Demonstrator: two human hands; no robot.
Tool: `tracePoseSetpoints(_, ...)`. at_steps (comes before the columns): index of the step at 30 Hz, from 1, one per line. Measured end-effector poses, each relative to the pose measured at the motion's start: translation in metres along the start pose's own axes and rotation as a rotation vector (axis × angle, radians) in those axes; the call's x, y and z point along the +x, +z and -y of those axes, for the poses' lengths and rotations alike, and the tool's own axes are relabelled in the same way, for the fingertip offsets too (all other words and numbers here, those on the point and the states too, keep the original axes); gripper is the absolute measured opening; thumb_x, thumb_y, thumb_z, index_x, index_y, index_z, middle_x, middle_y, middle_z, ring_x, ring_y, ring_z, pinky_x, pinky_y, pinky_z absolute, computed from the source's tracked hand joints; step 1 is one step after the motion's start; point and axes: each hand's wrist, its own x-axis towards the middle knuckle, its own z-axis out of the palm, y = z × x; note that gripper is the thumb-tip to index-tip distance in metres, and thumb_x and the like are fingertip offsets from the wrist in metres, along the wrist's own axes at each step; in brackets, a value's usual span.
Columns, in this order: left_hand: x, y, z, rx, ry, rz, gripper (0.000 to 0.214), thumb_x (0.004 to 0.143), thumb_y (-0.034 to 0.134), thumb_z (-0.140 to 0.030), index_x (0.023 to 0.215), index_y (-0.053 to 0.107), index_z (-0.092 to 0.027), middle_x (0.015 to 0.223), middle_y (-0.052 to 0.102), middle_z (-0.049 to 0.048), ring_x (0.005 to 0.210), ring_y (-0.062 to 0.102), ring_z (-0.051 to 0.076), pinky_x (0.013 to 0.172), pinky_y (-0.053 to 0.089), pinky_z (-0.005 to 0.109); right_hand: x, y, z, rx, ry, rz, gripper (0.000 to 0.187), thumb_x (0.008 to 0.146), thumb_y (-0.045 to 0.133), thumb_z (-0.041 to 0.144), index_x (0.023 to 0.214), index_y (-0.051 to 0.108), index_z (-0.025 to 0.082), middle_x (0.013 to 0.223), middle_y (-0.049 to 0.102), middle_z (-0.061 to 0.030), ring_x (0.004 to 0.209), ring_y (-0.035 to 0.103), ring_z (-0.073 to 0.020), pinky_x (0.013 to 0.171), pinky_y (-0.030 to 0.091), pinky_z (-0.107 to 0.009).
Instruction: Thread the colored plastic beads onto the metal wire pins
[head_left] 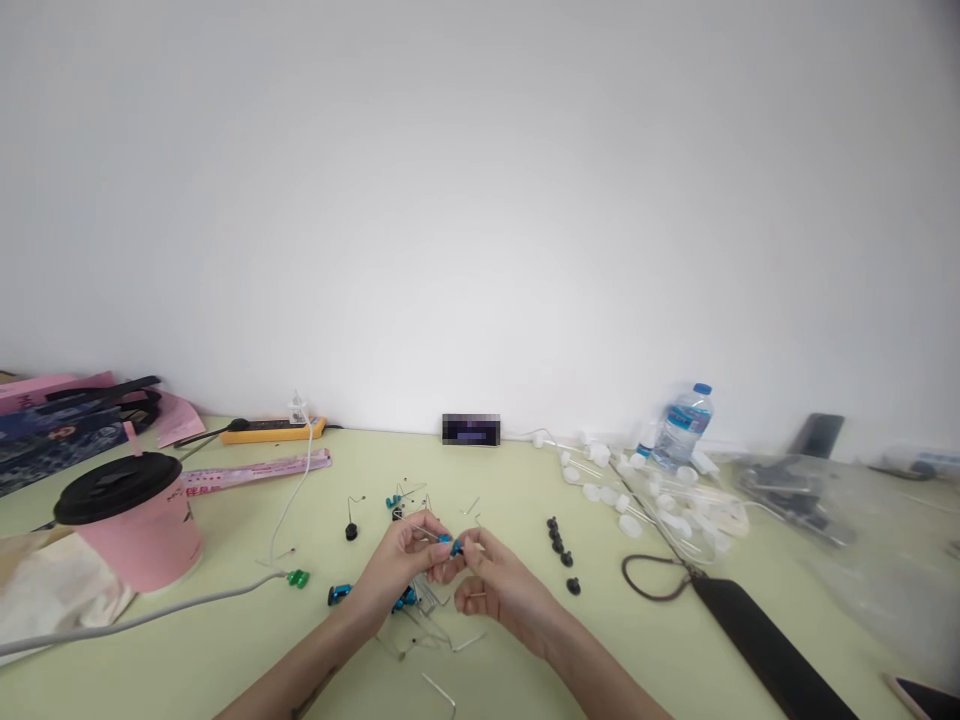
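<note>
Wall [480,220]: plain, whitish, fills upper half.
Tabletop [187,670]: pale green, clutter on both sides.
Pink cup [154,545]: far left, black lid, straw in.
Long black item [769,645]: near right, brown loop at its far end.
Water bottle [682,428]: back right, by wall, blue cap.
Left hand [420,550]: thumb and fingers pinching small blue piece [455,547].
Right hand [491,575]: fingertips pinching same blue piece.
Black parts [556,543]: row right of hands, one set apart.
Bent wires [469,642]: loose, around hands.
Blue piece location: table centre, between both sets of fingertips, partly covered.
</note>
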Motion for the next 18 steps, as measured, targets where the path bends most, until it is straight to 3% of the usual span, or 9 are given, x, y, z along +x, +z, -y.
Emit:
tracePoseSetpoints(4,-0.001,0.001,0.001,0.006,-0.004,0.033,0.03,0.065,0.075,-0.034,0.076,0.054,-0.015,0.048,0.057,-0.0039,0.044,0.05,0.01,0.049,0.035,0.02,0.004,0.0,-0.004,0.009,0.102,-0.008,0.056,0.081,0.037,0.069,0.075,0.05,0.015,0.057,0.058,-0.0011,0.041,0.046,-0.0062,0.043,0.028,-0.018)
tracePoseSetpoints(8,-0.001,0.001,0.002,-0.009,-0.008,0.023,0.031,0.068,0.072,-0.038,0.077,0.053,-0.015,0.051,0.058,-0.0026,0.045,0.049,0.01,0.048,0.035,0.02,0.004,0.003,-0.003,-0.17,-0.087,-0.053,0.041,0.082,0.049,0.057,0.074,0.047,0.017,0.056,0.052,0.0026,0.04,0.039,-0.0056,0.041,0.023,-0.018)
tracePoseSetpoints(10,-0.002,0.001,0.003,-0.052,-0.029,0.01,0.029,0.072,0.069,-0.038,0.078,0.053,-0.015,0.052,0.057,-0.0029,0.046,0.048,0.009,0.049,0.034,0.019,0.002,0.006,-0.003,-0.406,-0.256,-0.132,0.029,0.083,0.053,0.047,0.078,0.045,0.019,0.058,0.051,0.0037,0.046,0.042,-0.0084,0.045,0.029,-0.02)
tracePoseSetpoints(13,-0.006,0.004,0.003,-0.156,-0.075,0.006,0.026,0.076,0.065,-0.038,0.078,0.053,-0.015,0.055,0.055,-0.0029,0.047,0.044,0.007,0.049,0.031,0.018,-0.003,0.007,-0.006,-0.95,-0.542,-0.295,0.013,0.087,0.051,0.029,0.077,0.046,0.021,0.064,0.051,0.0014,0.057,0.046,-0.0135,0.054,0.032,-0.024)
tracePoseSetpoints(16,-0.009,0.006,0.002,-0.242,-0.111,0.014,0.028,0.078,0.064,-0.039,0.073,0.051,-0.014,0.056,0.052,-0.0032,0.045,0.039,0.005,0.047,0.028,0.018,-0.006,0.004,-0.01,-1.443,-0.747,-0.345,0.019,0.09,0.038,0.015,0.078,0.051,0.022,0.075,0.054,-0.0041,0.067,0.048,-0.0174,0.059,0.032,-0.028)
tracePoseSetpoints(18,-0.01,0.007,0.001,-0.267,-0.125,0.008,0.029,0.077,0.064,-0.039,0.072,0.051,-0.014,0.056,0.05,-0.0036,0.044,0.037,0.004,0.046,0.026,0.018,-0.006,0.001,-0.012,-1.576,-0.797,-0.299,0.025,0.091,0.032,0.012,0.084,0.054,0.022,0.078,0.056,-0.0059,0.07,0.05,-0.0186,0.062,0.034,-0.03)
